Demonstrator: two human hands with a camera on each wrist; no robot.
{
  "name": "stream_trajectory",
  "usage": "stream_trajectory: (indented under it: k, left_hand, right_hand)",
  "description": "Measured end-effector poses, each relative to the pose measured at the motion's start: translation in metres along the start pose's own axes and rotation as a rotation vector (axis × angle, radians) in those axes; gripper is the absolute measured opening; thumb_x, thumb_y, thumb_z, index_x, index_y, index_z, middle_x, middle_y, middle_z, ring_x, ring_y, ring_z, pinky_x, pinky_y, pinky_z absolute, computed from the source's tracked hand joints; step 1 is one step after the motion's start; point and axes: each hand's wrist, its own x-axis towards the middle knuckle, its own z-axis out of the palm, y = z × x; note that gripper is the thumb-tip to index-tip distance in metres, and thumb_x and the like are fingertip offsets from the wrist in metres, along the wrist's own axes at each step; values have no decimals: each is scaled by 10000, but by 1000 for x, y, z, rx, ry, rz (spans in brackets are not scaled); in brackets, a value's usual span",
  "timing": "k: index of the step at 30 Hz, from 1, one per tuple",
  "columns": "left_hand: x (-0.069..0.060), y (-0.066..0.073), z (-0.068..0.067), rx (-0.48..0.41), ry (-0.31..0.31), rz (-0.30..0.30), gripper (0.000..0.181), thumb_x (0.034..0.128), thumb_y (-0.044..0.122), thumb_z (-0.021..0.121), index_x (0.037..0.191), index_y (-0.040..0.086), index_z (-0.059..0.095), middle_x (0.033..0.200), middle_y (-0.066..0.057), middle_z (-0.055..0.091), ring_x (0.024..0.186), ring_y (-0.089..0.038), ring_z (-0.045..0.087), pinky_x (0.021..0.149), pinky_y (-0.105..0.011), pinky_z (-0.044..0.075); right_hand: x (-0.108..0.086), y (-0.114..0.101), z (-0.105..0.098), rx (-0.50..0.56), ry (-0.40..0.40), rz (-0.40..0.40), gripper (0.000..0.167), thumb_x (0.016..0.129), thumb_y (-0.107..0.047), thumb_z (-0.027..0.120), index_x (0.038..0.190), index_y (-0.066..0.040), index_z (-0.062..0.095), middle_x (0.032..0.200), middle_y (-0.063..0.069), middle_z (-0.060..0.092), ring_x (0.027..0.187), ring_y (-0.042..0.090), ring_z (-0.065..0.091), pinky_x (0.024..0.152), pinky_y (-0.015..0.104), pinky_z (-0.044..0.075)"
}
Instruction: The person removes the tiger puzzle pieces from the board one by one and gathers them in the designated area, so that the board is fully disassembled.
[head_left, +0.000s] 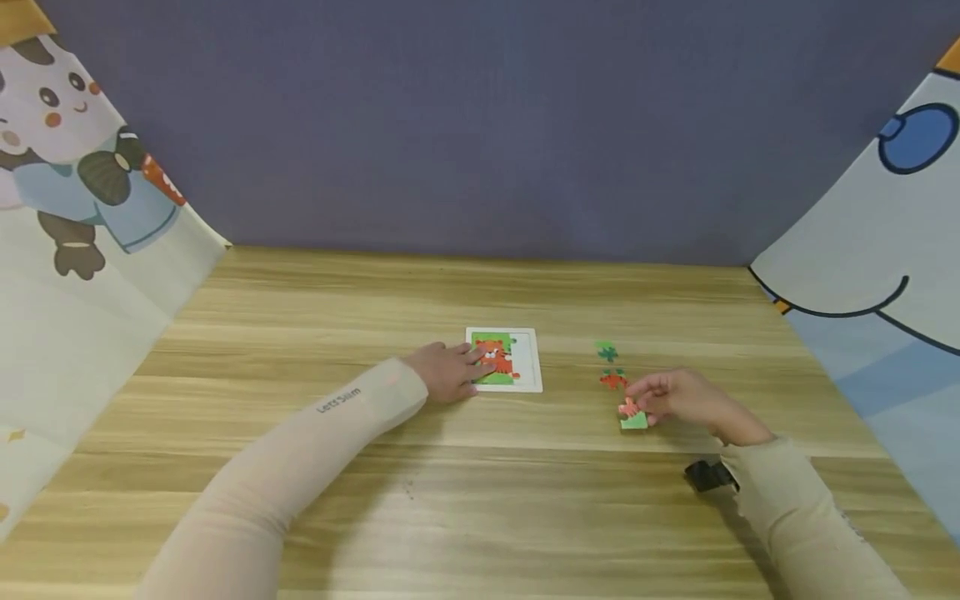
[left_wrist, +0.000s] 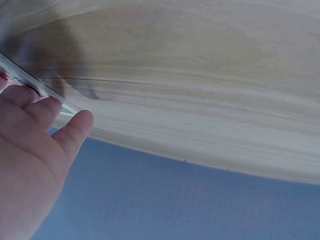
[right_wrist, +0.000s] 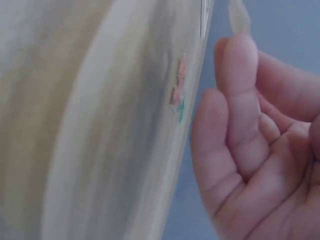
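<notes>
My left hand (head_left: 447, 372) rests with spread fingers on the left side of a white-framed jigsaw puzzle (head_left: 529, 360) showing an orange tiger on green. In the left wrist view, the fingers of the left hand (left_wrist: 35, 135) lie over the puzzle's edge. My right hand (head_left: 684, 402) pinches a puzzle piece (head_left: 633, 420), orange and green, above the table. The right wrist view shows that piece edge-on and pale (right_wrist: 240, 17) at the fingertips of the right hand (right_wrist: 255, 125). The puzzle's right part shows bare white backing.
Two loose pieces, a green one (head_left: 607, 352) and an orange-green one (head_left: 612, 380), lie right of the puzzle on the wooden table (head_left: 480, 508). A black strap (head_left: 708, 476) is by the right wrist. A dark blue panel (head_left: 480, 133) stands behind, with printed cartoon sheets on both sides.
</notes>
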Motion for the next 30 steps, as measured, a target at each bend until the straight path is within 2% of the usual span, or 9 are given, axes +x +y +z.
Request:
stream_trajectory:
  k: [6,12,18,26,30]
  left_hand:
    - [1,-3,1,27,3,7,558,1032,432,354,1542,259,206,1594,-21,135,1449,-231,150,1129,-456,244]
    - [1,-6,6,64,33,28,551,1032,434,357,1537,254,230,1588,-29,164,1442,-231,184,1113,-451,282]
    - [3,-6,5,109,34,41,537,1035,443,334,1531,253,254,1584,-26,189,1431,-229,218,1091,-450,320]
    - [6,-6,1,4,36,51,515,1040,377,373,1527,240,275,1571,-42,231,1412,-267,271,1082,-455,331]
    - [7,-5,-3,-64,23,29,509,1032,379,401,1516,260,295,1564,-39,235,1415,-265,257,1105,-453,294]
  right_hand:
    - [6,6,-1,31,-49,40,360,925,-15,568,1213,195,520,1138,221,636,769,162,656,718,305,559]
    - [9,7,0,16,-49,86,342,908,-20,582,1198,162,564,1034,123,692,730,141,655,674,298,560]
    - [12,5,0,11,-23,134,348,899,-15,587,1206,147,564,921,24,686,693,135,628,622,279,546]
    - [13,2,-4,-23,-34,141,360,892,-9,586,1207,163,553,937,50,687,765,162,648,665,308,554]
    - [14,3,-5,-26,-40,150,354,902,-14,591,1205,165,554,956,66,692,783,160,653,686,320,556]
